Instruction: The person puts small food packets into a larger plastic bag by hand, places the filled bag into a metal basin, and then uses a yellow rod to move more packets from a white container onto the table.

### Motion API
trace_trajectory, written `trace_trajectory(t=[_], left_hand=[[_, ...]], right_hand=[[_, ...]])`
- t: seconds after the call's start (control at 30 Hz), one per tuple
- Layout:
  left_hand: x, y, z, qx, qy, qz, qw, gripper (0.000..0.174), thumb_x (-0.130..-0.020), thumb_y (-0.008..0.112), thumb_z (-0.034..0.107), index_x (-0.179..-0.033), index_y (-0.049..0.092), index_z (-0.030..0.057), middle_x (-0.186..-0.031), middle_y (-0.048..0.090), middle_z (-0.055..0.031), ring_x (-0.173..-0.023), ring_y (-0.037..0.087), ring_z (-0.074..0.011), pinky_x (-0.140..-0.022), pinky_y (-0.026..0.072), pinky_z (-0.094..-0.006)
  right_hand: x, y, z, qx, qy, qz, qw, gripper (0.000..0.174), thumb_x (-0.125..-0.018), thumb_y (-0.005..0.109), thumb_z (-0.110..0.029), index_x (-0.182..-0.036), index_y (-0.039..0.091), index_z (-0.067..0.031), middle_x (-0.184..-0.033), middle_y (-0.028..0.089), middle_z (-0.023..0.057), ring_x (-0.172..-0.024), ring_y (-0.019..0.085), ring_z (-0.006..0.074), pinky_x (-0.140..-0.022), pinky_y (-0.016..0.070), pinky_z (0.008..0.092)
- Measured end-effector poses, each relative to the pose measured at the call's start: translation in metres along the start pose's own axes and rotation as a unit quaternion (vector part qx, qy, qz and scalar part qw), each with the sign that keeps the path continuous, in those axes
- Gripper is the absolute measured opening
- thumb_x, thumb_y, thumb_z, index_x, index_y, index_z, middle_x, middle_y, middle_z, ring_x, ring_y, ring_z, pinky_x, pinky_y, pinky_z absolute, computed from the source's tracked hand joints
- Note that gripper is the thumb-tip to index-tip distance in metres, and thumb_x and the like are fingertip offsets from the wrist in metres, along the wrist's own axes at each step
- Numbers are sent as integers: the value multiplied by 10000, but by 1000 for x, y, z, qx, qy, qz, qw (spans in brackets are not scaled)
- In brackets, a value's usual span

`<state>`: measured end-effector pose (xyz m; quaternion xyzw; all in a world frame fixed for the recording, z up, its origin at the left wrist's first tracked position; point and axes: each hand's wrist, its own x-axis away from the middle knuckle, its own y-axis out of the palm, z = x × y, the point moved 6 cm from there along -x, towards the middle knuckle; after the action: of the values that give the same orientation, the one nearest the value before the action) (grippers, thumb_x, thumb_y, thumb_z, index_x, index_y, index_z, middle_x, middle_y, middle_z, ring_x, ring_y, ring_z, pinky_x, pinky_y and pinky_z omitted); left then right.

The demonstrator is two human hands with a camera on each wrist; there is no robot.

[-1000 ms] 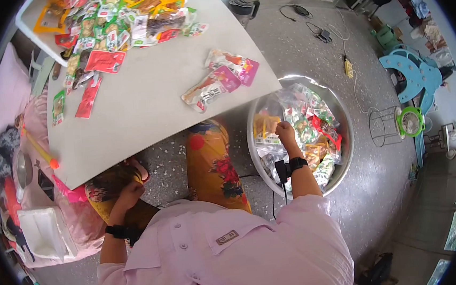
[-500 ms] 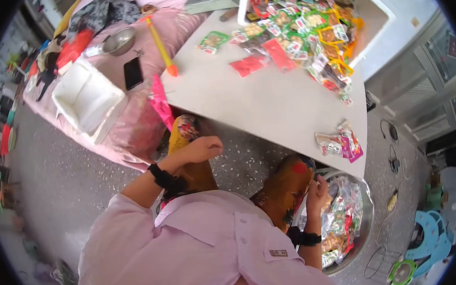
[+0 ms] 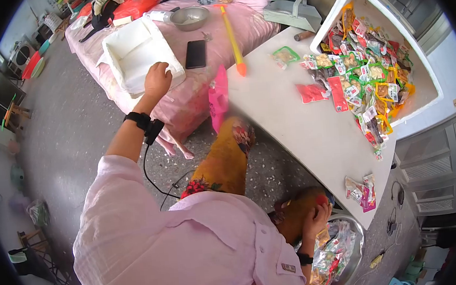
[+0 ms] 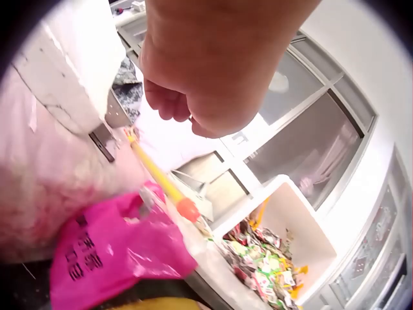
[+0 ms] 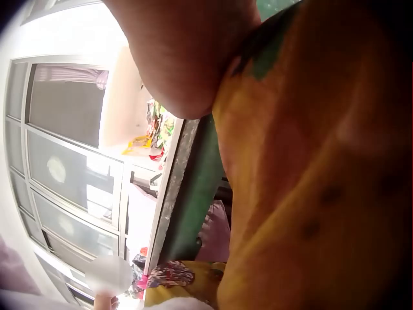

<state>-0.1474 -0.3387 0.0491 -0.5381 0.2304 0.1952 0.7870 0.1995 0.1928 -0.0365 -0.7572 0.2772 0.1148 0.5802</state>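
In the head view my left hand (image 3: 157,79) is out over the bed, overlapping the near right corner of a white foam box (image 3: 138,50). Its fingers hang loosely curled and hold nothing; in the left wrist view they show below the palm, apart from the box. My right hand (image 3: 317,219) rests on my right knee (image 3: 296,212), with nothing in its grasp. Beside that knee stands a metal basin (image 3: 360,239) of packaged snacks (image 3: 330,255).
A phone (image 3: 196,54), metal bowl (image 3: 189,18) and yellow stick (image 3: 230,32) lie on the bed. A pink bag (image 3: 218,100) hangs between bed and table (image 3: 290,121). Snack packets (image 3: 364,73) spill from a tilted white box (image 3: 427,81); two packets (image 3: 361,192) lie near the table corner.
The head view has swung left toward the bed. My left hand has moved from near my lap out to the foam box. My right hand has gone from over the basin to my knee.
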Motion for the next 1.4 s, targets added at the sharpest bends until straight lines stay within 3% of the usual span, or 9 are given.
trace_trajectory(t=[0.1, 0.2, 0.3, 0.5, 0.7, 0.9, 1.0, 1.2, 1.4], left_hand=[[-8, 1, -49, -152, -54, -54, 985, 301, -713, 517, 191, -982, 554, 62, -1032, 532, -132, -1004, 475, -286, -839, 392, -368], [-1, 15, -85, -170, -128, -216, 953, 310, -738, 500, 241, -992, 553, 71, -1063, 533, -133, -1018, 481, -283, -834, 393, -379], [-2, 21, -90, -115, -88, -244, 959, 292, -763, 474, 250, -994, 556, 90, -1065, 541, -128, -1009, 496, -281, -824, 401, -389], [-6, 19, -95, -175, -112, -245, 947, 230, -766, 458, 215, -933, 570, 104, -973, 568, -114, -930, 522, -291, -792, 415, -392], [-8, -1, -78, -109, -48, -186, 975, 262, -732, 515, 216, -944, 567, 72, -992, 557, -116, -957, 504, -282, -821, 400, -381], [1, 8, -87, -64, -14, -284, 957, 411, -671, 571, 216, -1039, 542, 34, -1085, 503, -169, -1007, 482, -287, -864, 382, -336], [-1, 10, -91, -61, 8, -286, 956, 394, -658, 576, 198, -1013, 556, 29, -1040, 532, -166, -984, 498, -289, -848, 392, -328], [-11, 11, -100, 12, -57, -267, 962, 234, -637, 567, 164, -824, 574, 24, -793, 581, -184, -785, 554, -315, -695, 428, -358], [-19, -2, -98, -15, -87, -250, 964, 176, -635, 570, 169, -711, 515, 21, -696, 559, -172, -653, 535, -308, -590, 415, -371]], right_hand=[[-2, 3, 1, 7, -3, -2, 1000, 164, -689, 522, -44, -849, 521, -9, -1033, 511, 154, -1082, 397, 387, -915, 308, 470], [-2, 5, 2, 12, 3, -11, 1000, 148, -702, 512, -48, -843, 521, -2, -1041, 507, 170, -1071, 399, 393, -916, 312, 466], [-3, 5, 1, 22, 6, -8, 1000, 152, -698, 511, -46, -844, 522, -7, -1034, 511, 162, -1075, 400, 387, -913, 314, 468], [-3, 8, 2, 30, -7, -2, 1000, 158, -696, 511, -45, -849, 520, -9, -1031, 512, 156, -1076, 400, 385, -908, 315, 475], [-3, 5, 0, 24, -7, -7, 1000, 168, -697, 509, -44, -861, 511, -5, -1036, 509, 165, -1069, 402, 390, -906, 316, 480], [-3, 5, 1, 22, -7, -6, 1000, 171, -695, 509, -47, -859, 514, 0, -1035, 509, 168, -1068, 401, 392, -909, 314, 478], [-3, 5, 1, 25, -5, -9, 1000, 170, -693, 508, -46, -855, 518, 2, -1032, 509, 168, -1069, 400, 390, -913, 310, 477], [-2, 4, 0, 23, 5, -10, 1000, 169, -693, 505, -48, -853, 524, 2, -1027, 510, 166, -1071, 399, 385, -921, 302, 471], [-3, 4, 0, 23, 6, -9, 1000, 163, -694, 506, -54, -849, 526, -4, -1030, 509, 167, -1070, 399, 381, -922, 300, 467]])
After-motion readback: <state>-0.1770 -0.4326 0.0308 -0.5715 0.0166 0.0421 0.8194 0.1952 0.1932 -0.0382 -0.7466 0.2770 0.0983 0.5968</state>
